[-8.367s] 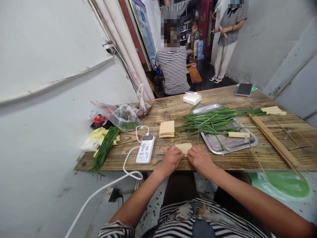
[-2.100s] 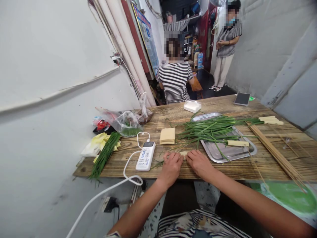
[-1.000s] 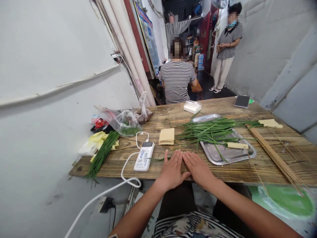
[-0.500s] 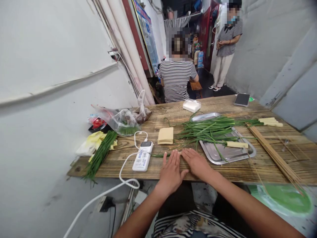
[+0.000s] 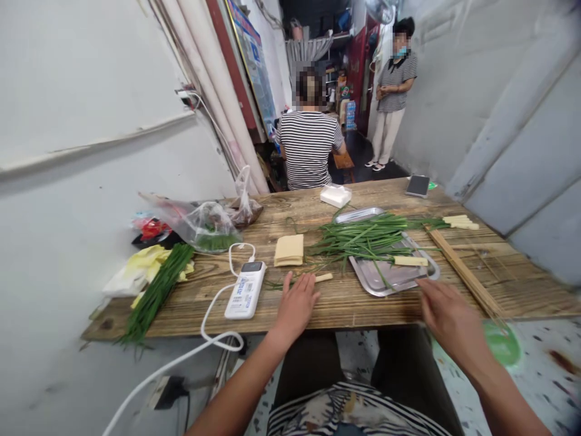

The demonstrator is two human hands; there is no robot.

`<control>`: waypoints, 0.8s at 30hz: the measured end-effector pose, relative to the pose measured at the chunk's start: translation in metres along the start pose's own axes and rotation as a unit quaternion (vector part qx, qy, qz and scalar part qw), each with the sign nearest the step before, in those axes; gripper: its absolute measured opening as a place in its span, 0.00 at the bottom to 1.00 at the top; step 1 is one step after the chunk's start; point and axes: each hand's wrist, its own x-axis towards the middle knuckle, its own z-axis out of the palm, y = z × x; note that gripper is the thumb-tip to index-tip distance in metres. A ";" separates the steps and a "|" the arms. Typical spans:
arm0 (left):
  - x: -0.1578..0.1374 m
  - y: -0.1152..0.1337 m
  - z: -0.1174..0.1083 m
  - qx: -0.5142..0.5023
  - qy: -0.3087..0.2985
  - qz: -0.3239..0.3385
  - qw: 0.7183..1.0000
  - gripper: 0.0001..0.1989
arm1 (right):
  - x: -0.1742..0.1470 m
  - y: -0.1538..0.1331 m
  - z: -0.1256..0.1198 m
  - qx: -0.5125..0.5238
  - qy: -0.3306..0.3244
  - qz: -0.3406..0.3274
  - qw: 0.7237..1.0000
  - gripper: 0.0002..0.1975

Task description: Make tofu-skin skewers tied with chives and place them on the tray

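My left hand point(image 5: 297, 303) rests on the wood with its fingers closed over a thin roll of pale yellow sheet wrapped round green chives. The roll's pale end point(image 5: 324, 278) sticks out to the right of my fingertips, and loose chive tips show on the left. Close to the tray's front right corner, my right hand point(image 5: 447, 315) has its fingers curled in a pinch. Whatever it holds is hidden. A metal tray point(image 5: 370, 284) carries a heap of chives point(image 5: 363, 236) and a finished roll point(image 5: 411, 261). Folded pale yellow sheets point(image 5: 289, 250) lie beyond my left hand.
Thin wooden skewers point(image 5: 463, 266) lie right of the tray, near more rolls point(image 5: 460, 222). A white power bank point(image 5: 246, 290) with a cable and a chive bunch point(image 5: 158, 293) are on the left. Plastic bags point(image 5: 213, 224), a white box point(image 5: 336, 195) and a phone point(image 5: 417, 186) stand farther back.
My right hand has left the roll and moved right, beside the tray's corner. My left hand stays on the roll, whose pale end is now exposed. The view has shifted to the right.
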 end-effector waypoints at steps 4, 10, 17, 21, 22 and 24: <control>0.000 -0.012 0.015 -0.024 0.032 0.021 0.999 0.18 | -0.037 0.045 -0.023 -0.120 -0.042 0.086 0.988 0.17; 0.004 -0.030 0.034 -0.084 0.069 0.037 0.993 0.20 | -0.040 0.071 -0.041 -0.167 -0.048 0.170 0.970 0.18; 0.010 -0.023 0.026 -0.099 0.109 -0.003 0.989 0.19 | 0.002 0.058 -0.008 -0.011 -0.146 0.228 0.963 0.18; 0.015 -0.021 0.021 -0.101 0.095 0.003 0.990 0.18 | 0.007 0.056 0.014 -0.017 -0.139 0.250 0.958 0.16; 0.016 -0.022 0.021 -0.106 0.094 0.001 0.990 0.18 | 0.005 0.057 0.015 -0.029 -0.114 0.256 0.960 0.16; 0.017 -0.023 0.022 -0.123 0.093 0.004 0.988 0.17 | -0.001 0.058 0.010 -0.043 -0.060 0.255 0.964 0.17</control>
